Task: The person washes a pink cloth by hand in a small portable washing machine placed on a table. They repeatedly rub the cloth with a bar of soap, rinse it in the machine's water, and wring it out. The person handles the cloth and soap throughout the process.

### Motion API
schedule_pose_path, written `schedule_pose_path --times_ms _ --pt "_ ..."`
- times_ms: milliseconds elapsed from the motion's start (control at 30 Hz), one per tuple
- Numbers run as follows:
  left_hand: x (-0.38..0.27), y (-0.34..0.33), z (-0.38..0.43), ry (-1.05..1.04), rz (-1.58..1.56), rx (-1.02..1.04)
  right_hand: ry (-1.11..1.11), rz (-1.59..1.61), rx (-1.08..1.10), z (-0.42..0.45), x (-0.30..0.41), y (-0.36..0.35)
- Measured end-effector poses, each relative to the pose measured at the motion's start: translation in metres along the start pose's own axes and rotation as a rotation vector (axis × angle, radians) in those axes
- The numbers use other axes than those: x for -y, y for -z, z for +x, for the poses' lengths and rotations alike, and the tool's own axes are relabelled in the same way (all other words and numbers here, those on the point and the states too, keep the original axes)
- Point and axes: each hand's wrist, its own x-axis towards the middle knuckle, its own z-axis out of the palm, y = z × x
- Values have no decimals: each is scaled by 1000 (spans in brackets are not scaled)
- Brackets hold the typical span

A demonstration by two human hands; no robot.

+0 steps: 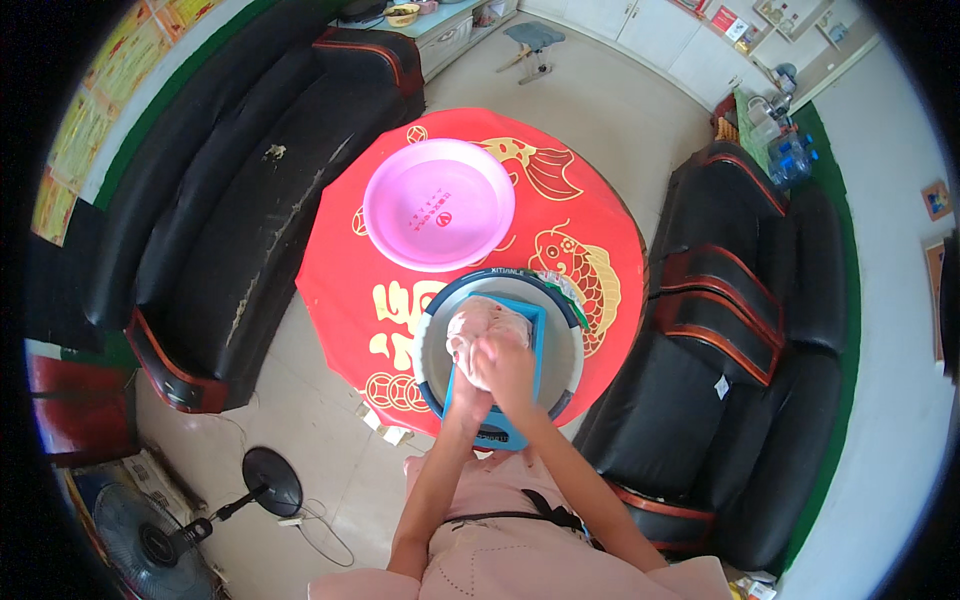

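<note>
Both my hands grip a bunched, pale pink cloth [470, 327]. My left hand [470, 399] is under its near end, partly hidden by the cloth. My right hand [508, 371] lies over it from the right, fingers curled into the fabric. Beneath the cloth is a blue plastic washboard [538, 341], its handle end resting over the basin's near rim. The board leans in a pale grey basin [561, 367] with dark blue rim sections. Whether there is water in it, I cannot tell.
A pink plastic basin [405, 225] stands farther back on the round table's red cloth [341, 300]. A green-and-white packet [566, 291] touches the grey basin's rim. Black sofas [247, 202] flank the table. A standing fan [161, 540] and its cord are at lower left.
</note>
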Motion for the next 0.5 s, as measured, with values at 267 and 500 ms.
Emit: schedule_pose_path --times_ms 267,500 --pt "2 9 2 -359 557 -41 78 -96 112 -15 3 -3" --pt "4 10 -1 -154 55 -71 28 5 108 -16 -2 -1"
